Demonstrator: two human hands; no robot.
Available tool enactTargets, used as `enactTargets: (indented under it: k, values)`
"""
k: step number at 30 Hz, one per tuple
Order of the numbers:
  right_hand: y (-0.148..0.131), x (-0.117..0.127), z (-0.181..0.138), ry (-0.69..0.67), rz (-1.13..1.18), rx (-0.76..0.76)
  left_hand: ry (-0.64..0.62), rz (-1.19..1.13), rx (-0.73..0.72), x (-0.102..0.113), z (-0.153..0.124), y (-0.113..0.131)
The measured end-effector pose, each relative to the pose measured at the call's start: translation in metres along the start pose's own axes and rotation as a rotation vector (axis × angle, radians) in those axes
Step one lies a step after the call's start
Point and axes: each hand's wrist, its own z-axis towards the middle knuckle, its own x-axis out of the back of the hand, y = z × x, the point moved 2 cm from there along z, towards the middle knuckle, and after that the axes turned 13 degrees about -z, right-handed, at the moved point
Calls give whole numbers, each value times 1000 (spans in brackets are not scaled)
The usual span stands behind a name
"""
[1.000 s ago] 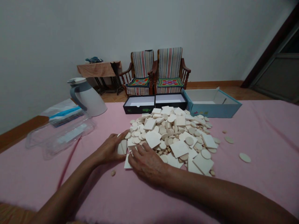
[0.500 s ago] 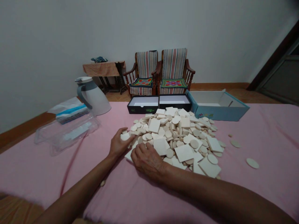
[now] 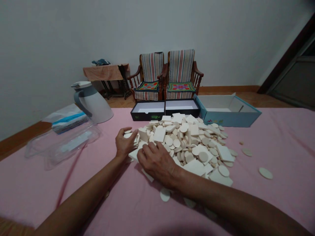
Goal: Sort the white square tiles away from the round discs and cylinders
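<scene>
A heaped pile of pale, thin round discs and square tiles (image 3: 159,134) lies in front of me. At its left edge, my left hand (image 3: 123,143) is curled around several pale pieces (image 3: 128,135), with the thumb towards the pile. Beside it on the right, my right hand (image 3: 157,163) has its fingers bent down over a white square tile (image 3: 133,154), which sticks out on the left. The undersides of those fingers are hidden. A loose disc (image 3: 165,194) lies on the cloth below my right wrist.
Two black open boxes (image 3: 147,116) and a light blue open box (image 3: 228,118) stand behind the pile. On the left are a grey-white jug (image 3: 98,105), clear plastic trays (image 3: 73,144) and a blue-white packet (image 3: 70,122). Stray discs (image 3: 265,173) lie right on the pink cloth (image 3: 278,144).
My left hand has moved slightly up, and a tile by its thumb now stands on edge. Pieces have slid from the pile's near side onto the cloth below my right forearm.
</scene>
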Motion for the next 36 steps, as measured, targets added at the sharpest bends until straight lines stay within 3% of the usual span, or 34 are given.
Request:
enactTargets:
  k: [6, 12, 14, 16, 19, 22, 26, 30, 33, 36]
  values:
    - [52, -4, 3, -56, -100, -160, 58, -115, -132, -33, 8, 13]
    - [109, -20, -12, -112, -184, -322, -30, -84, -259, -80, 7, 23]
    - [123, -24, -17, -127, -209, -368, -146, -98, -314, -92, 9, 28]
    - [132, -25, -20, -124, -229, -431, -343, -112, -357, -102, 11, 33]
    - [126, -17, -21, -60, -202, -498, -547, -105, -403, -105, 11, 38]
    - [95, 1, -20, -50, -33, -388, -508, -94, -426, -86, 12, 41]
    - [34, 24, -29, -203, 305, 4, -485, 63, -360, -35, 15, 45]
    - [-3, 26, -42, -292, 422, 218, -767, 351, -228, 29, 19, 42]
    - [-9, 13, -43, -305, 378, 253, -979, 568, -161, 73, 14, 35]
    - [-5, -2, -35, -327, 322, 230, -1082, 714, -132, 102, 0, 27]
